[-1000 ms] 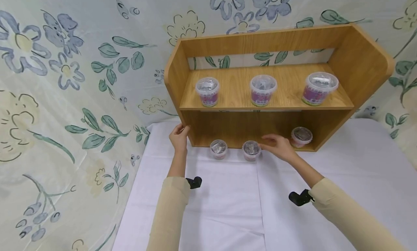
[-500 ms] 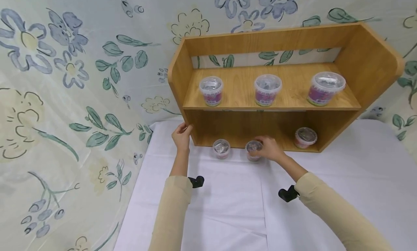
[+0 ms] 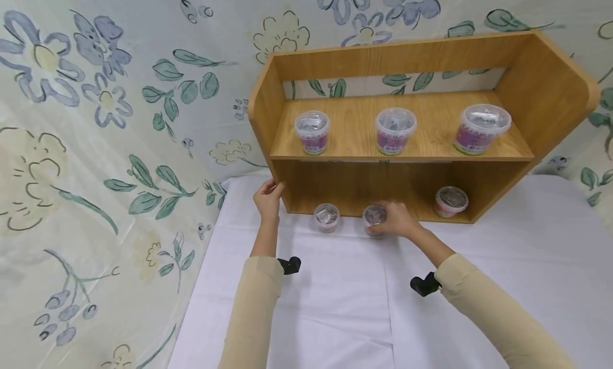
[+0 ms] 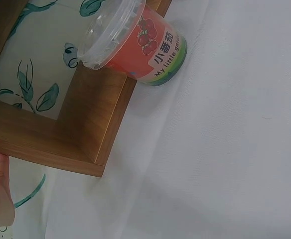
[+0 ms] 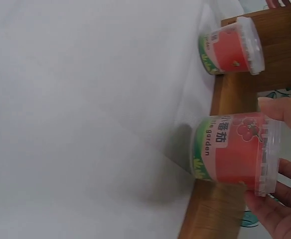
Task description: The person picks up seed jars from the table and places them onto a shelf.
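Observation:
In the head view my right hand (image 3: 396, 219) grips a clear-lidded plastic tub (image 3: 375, 215) at the front edge of the lower shelf. The right wrist view shows the tub's red tomato label (image 5: 237, 144), with thumb and fingers on opposite sides around its lid. My left hand (image 3: 268, 200) touches the outer face of the wooden shelf unit's left side (image 3: 262, 119); its fingers (image 4: 2, 169) are straight against the panel in the left wrist view. A second red-labelled tub (image 3: 327, 218) stands at the shelf's front, between my hands.
Three purple-labelled tubs, left (image 3: 312, 132), middle (image 3: 395, 131) and right (image 3: 481, 128), stand on the upper shelf. Another small tub (image 3: 451, 201) sits at the lower shelf's right end. A white cloth (image 3: 335, 305) covers the table; floral fabric (image 3: 143, 145) hangs behind.
My right hand has moved left from beside the tub and taken hold of it. My left hand stays at the shelf's side. The head view has shifted slightly.

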A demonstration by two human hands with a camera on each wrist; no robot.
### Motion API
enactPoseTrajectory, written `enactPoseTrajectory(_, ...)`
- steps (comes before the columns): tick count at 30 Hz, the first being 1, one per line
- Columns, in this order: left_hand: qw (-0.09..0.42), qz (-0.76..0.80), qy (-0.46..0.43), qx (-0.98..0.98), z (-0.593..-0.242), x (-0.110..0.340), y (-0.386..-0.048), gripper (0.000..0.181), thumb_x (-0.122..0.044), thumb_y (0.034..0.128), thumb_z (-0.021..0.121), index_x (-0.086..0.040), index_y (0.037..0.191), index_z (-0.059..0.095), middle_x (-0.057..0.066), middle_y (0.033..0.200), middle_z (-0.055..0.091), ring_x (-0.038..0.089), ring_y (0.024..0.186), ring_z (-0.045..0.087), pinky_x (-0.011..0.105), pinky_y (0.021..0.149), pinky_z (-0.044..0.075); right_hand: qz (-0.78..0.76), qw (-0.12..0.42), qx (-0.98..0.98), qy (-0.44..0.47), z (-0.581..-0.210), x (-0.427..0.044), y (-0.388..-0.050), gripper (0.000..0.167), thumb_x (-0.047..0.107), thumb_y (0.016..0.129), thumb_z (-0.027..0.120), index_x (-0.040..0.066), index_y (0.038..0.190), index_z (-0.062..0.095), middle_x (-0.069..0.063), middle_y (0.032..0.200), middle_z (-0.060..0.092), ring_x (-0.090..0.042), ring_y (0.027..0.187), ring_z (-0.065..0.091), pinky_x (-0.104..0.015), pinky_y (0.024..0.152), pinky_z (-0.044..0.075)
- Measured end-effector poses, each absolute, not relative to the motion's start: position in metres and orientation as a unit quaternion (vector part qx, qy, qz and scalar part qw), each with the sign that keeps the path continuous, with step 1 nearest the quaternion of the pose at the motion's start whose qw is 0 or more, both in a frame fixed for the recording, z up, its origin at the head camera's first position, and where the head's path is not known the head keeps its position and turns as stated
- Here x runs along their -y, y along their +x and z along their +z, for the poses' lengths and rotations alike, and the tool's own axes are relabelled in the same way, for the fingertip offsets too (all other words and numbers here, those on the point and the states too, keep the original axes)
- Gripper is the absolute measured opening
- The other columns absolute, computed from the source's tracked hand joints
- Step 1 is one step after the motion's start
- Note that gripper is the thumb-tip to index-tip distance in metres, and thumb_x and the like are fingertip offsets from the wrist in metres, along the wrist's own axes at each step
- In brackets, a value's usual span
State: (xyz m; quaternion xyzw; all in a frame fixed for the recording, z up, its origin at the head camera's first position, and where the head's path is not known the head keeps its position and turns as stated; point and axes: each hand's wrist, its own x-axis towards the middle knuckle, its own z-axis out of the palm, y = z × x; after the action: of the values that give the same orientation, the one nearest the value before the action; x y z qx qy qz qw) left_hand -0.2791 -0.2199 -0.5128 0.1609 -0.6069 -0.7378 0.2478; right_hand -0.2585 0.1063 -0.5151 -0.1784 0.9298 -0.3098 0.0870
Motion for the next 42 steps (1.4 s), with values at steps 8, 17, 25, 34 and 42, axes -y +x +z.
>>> enactPoseTrajectory(8, 0.236, -0.741, 0.146, 0.611, -0.5, 0.218, -0.269, 0.023, 0.002, 0.0721, 0.071, 0.009, 0.093, 0.067, -0.006, 0.075, 0.065, 0.008, 0.07, 0.062, 0.02, 0.067, 0.052, -0.289, 0.116, -0.924, -0.22, -0.468, -0.124, -0.263, 0.065, 0.035, 0.066, 0.081, -0.003, 0.114, 0.06, -0.02, 0.109, 0.063, -0.034, 0.1, 0.058, -0.048, 0.083, 0.049)
enactPoseTrajectory(17, 0.24, -0.738, 0.147, 0.613, -0.49, 0.215, -0.263, 0.023, 0.003, 0.073, 0.07, 0.011, 0.094, 0.066, -0.006, 0.074, 0.065, 0.007, 0.069, 0.062, 0.019, 0.064, 0.051, -0.252, 0.218, -0.914, -0.231, -0.419, -0.142, -0.262, 0.065, 0.044, 0.069, 0.077, 0.002, 0.115, 0.059, -0.009, 0.105, 0.064, -0.024, 0.096, 0.056, -0.038, 0.079, 0.05)
enactPoseTrajectory(25, 0.235, -0.742, 0.151, 0.609, -0.49, 0.216, -0.263, 0.022, 0.002, 0.0734, 0.07, 0.01, 0.094, 0.067, -0.004, 0.075, 0.067, 0.007, 0.069, 0.063, 0.021, 0.065, 0.052, -0.274, 0.264, -0.9, -0.214, -0.407, -0.148, -0.258, 0.068, 0.043, 0.072, 0.076, -0.003, 0.118, 0.056, -0.013, 0.109, 0.061, -0.024, 0.097, 0.055, -0.038, 0.079, 0.051)
enactPoseTrajectory(34, 0.236, -0.746, 0.144, 0.606, -0.49, 0.215, -0.263, 0.023, 0.002, 0.0728, 0.07, 0.011, 0.093, 0.066, 0.0, 0.076, 0.068, 0.007, 0.069, 0.063, 0.019, 0.065, 0.051, -0.259, 0.215, -0.914, -0.226, -0.412, -0.153, -0.259, 0.066, 0.041, 0.071, 0.077, -0.003, 0.116, 0.057, -0.013, 0.106, 0.063, -0.025, 0.094, 0.057, -0.04, 0.079, 0.051)
enactPoseTrajectory(42, 0.229, -0.751, 0.147, 0.601, -0.489, 0.214, -0.262, 0.023, 0.001, 0.0736, 0.07, 0.01, 0.094, 0.066, -0.005, 0.073, 0.066, 0.008, 0.07, 0.062, 0.019, 0.065, 0.051, -0.261, 0.139, -0.93, -0.219, -0.412, -0.156, -0.258, 0.06, 0.031, 0.07, 0.079, -0.004, 0.114, 0.059, -0.017, 0.105, 0.064, -0.029, 0.094, 0.058, -0.045, 0.077, 0.05)
